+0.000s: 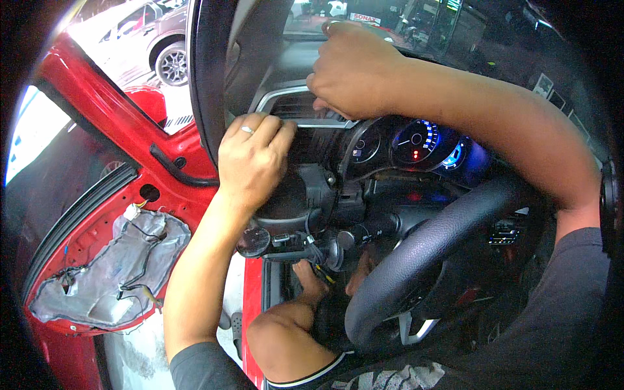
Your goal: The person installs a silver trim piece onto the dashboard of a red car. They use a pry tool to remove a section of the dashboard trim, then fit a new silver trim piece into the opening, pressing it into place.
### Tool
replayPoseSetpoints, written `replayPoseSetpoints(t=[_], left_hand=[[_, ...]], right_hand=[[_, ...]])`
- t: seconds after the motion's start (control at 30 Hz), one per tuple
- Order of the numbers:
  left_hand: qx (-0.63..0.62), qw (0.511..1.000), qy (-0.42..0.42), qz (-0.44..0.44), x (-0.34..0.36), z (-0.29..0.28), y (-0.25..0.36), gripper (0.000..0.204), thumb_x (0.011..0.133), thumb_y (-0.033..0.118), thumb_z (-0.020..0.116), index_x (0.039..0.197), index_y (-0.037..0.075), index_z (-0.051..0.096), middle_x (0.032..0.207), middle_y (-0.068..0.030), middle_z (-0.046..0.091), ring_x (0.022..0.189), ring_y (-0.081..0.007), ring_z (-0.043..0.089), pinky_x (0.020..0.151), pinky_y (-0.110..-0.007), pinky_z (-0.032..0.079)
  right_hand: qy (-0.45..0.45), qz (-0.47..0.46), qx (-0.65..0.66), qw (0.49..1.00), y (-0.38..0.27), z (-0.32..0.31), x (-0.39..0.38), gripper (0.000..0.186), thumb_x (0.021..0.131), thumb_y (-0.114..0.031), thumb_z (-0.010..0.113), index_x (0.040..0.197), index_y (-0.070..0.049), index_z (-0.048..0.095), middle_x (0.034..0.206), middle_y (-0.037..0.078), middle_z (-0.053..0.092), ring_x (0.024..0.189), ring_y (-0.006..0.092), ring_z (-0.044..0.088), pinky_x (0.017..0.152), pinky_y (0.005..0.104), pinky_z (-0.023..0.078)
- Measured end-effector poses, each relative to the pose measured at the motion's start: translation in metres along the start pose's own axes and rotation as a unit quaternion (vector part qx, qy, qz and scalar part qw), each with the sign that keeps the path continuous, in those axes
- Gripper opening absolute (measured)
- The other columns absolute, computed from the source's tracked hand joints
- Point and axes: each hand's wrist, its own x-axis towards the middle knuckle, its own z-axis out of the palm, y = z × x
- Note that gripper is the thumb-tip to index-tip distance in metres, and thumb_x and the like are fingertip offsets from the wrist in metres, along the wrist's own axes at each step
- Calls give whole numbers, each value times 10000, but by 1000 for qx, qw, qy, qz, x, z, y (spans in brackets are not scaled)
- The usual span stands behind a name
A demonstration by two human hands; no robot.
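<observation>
Trim panel point(312, 120) around the silver-edged air vent point(296, 104), at the dashboard's left end beside the lit instrument cluster point(416, 143), is gripped by both hands, left hand point(253, 159) curled over its lower edge, right hand point(354, 68) clamped on top, above the steering wheel point(429, 253) and another person's hand point(312, 279) underneath.

Steering wheel point(416, 260) crowding the dash point(305, 195); free room toward open door point(104, 260)

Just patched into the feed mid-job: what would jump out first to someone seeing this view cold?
Both hands at the dashboard's left end: the left hand grips the dark panel beside the silver-trimmed air vent, the right hand presses on the vent from above. Right of them glows the lit instrument cluster, above the steering wheel. Far left hangs the open red door, its trim stripped, wiring showing.
</observation>
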Motion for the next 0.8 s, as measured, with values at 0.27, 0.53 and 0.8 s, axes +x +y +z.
replayPoseSetpoints(t=[0.27,0.53,0.8], left_hand=[[-82,996,11,-18,-4,-3,-2,294,747,96,737,1038,57,721,980,-88,657,1025,-280,639,845,-383,564],[-44,997,-66,-12,16,6,-8,285,836,131,714,1112,60,730,1069,-104,670,1052,-319,646,906,-430,547],[-34,998,-54,9,18,6,-8,244,794,128,650,1012,41,716,955,-90,639,966,-275,654,845,-404,561]], right_hand=[[36,-40,21,998,16,18,11,358,926,-424,669,743,-124,734,644,116,686,689,333,698,813,467,521],[108,-40,36,993,16,36,9,364,891,-387,657,637,-128,696,585,126,649,626,346,677,735,488,527],[146,-81,22,986,25,41,18,349,827,-377,662,566,-146,682,577,112,652,577,342,660,688,497,528]])
